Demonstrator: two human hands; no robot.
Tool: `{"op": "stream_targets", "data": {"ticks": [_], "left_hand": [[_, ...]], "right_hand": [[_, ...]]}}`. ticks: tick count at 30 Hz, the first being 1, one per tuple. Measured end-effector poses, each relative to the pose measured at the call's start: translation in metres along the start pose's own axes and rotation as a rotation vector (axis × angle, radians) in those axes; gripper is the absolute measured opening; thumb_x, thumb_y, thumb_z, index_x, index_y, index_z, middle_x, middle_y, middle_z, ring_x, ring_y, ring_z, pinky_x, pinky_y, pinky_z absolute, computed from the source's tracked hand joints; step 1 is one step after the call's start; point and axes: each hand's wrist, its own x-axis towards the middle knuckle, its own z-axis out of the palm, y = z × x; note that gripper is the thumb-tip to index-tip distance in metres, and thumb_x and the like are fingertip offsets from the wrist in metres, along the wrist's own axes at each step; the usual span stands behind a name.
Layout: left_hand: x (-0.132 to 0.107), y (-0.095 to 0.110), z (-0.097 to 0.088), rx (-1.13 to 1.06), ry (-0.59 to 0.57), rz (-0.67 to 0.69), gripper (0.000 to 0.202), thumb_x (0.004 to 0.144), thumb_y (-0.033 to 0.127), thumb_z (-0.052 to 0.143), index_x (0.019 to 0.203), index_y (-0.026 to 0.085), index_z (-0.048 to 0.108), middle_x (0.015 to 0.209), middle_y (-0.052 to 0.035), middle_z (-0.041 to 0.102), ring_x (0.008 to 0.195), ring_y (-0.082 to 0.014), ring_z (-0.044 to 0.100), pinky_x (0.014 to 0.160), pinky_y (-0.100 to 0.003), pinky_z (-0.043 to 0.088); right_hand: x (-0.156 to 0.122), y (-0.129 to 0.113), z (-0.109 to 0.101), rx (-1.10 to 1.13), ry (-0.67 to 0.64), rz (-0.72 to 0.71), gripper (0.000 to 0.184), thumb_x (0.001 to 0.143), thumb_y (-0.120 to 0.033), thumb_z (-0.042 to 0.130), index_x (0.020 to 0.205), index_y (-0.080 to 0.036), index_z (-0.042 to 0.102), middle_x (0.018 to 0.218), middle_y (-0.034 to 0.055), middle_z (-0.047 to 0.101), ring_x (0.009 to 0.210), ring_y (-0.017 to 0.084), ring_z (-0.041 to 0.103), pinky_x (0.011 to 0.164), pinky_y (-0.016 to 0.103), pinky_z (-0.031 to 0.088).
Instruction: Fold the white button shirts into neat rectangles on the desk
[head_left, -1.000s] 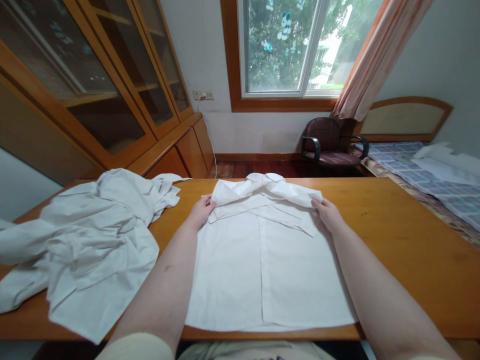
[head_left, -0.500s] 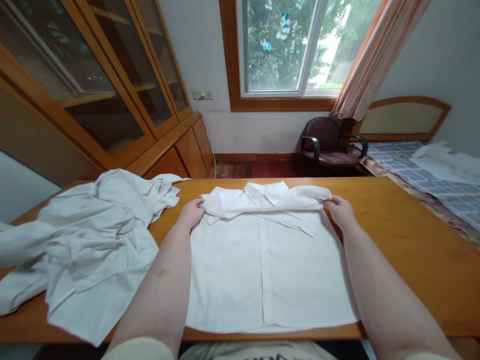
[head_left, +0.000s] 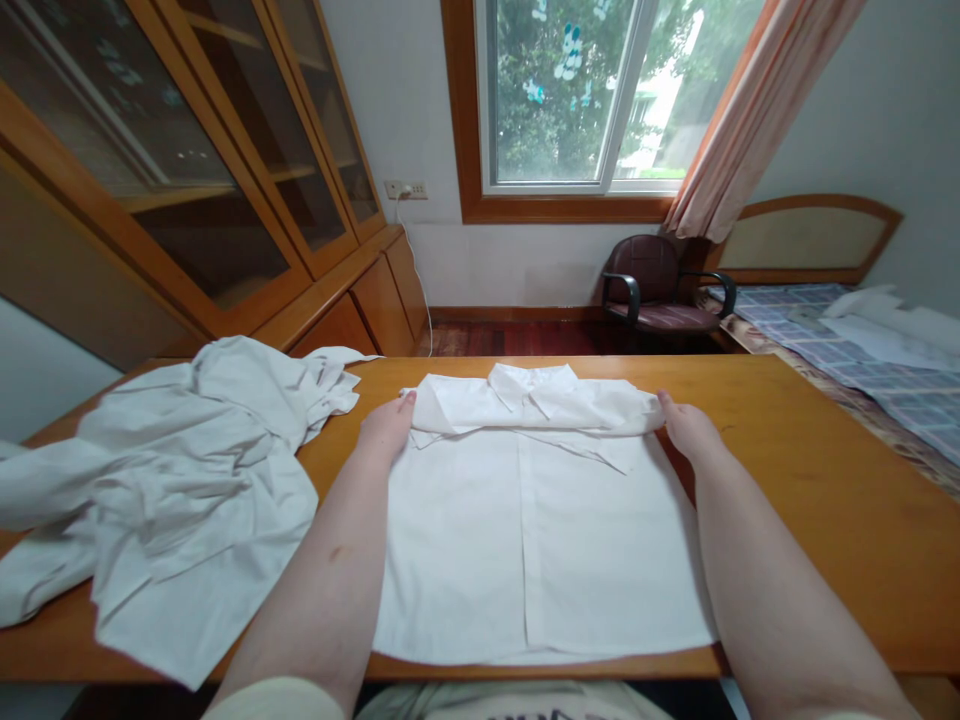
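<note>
Glass-fronted cabinet (head_left: 247, 270): beyond the table's far left corner; wooden frames, dark panes, shelves inside. Table (head_left: 817, 530): smooth orange-brown wood, straight-edged. Bed (head_left: 847, 320): beyond the table's right side; plaid cover, arched wood-rimmed headboard. Window (head_left: 562, 110): on the wall past the table's far edge; wooden surround, sliding panes. Curtain (head_left: 765, 110): past the table's far right, pink, hanging in folds. Crumpled white garment (head_left: 202, 470): heaped across the table's left part, filling the space beside the left forearm; matte cloth, deep creases, one corner drooping over the near edge. White shirt (head_left: 457, 540): at the table's middle, hem by the near edge; smooth, thin cloth, upper part folded over into a band, pointed collar uppermost, straight placket below. Armchair (head_left: 652, 285): beyond the table's far edge; maroon, black curved arms. Left hand (head_left: 388, 428) and right hand (head_left: 688, 430): above the table, one at each end of the band; thumbs touch the cloth, fingers mostly hidden, so whether they pinch it cannot be told. Wall socket (head_left: 405, 190): above the table's far edge, white cord plugged in.
</note>
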Motion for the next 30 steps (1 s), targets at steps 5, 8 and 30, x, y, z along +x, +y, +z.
{"op": "stream_targets", "data": {"ticks": [5, 8, 30], "left_hand": [[-0.009, 0.011, 0.007, -0.104, 0.132, 0.266, 0.048, 0.089, 0.045, 0.036, 0.123, 0.016, 0.055, 0.121, -0.0165, 0.059, 0.117, -0.0324, 0.05, 0.099, -0.044, 0.035], [-0.01, 0.017, 0.018, -0.315, 0.132, 0.292, 0.057, 0.084, 0.042, 0.049, 0.135, 0.017, 0.042, 0.136, -0.0146, 0.046, 0.127, -0.0278, 0.041, 0.106, -0.039, 0.029], [-0.011, -0.002, -0.022, -0.525, -0.381, 0.238, 0.016, 0.058, 0.032, 0.054, 0.055, 0.017, 0.059, 0.056, 0.0027, 0.054, 0.061, -0.0157, 0.051, 0.062, -0.026, 0.041]], "right_hand": [[-0.013, -0.021, 0.008, -0.295, 0.135, -0.278, 0.044, 0.088, -0.05, 0.037, 0.098, -0.018, 0.066, 0.105, 0.0151, 0.066, 0.107, 0.031, 0.055, 0.094, 0.044, 0.037], [-0.019, -0.034, 0.018, -0.252, 0.095, -0.455, 0.046, 0.086, -0.046, 0.045, 0.121, -0.018, 0.056, 0.127, 0.0139, 0.056, 0.118, 0.03, 0.049, 0.102, 0.045, 0.032], [-0.023, -0.034, 0.007, -0.134, -0.099, -0.245, 0.045, 0.083, -0.053, 0.041, 0.079, -0.018, 0.068, 0.068, 0.0038, 0.064, 0.067, 0.018, 0.055, 0.059, 0.026, 0.035]]}}
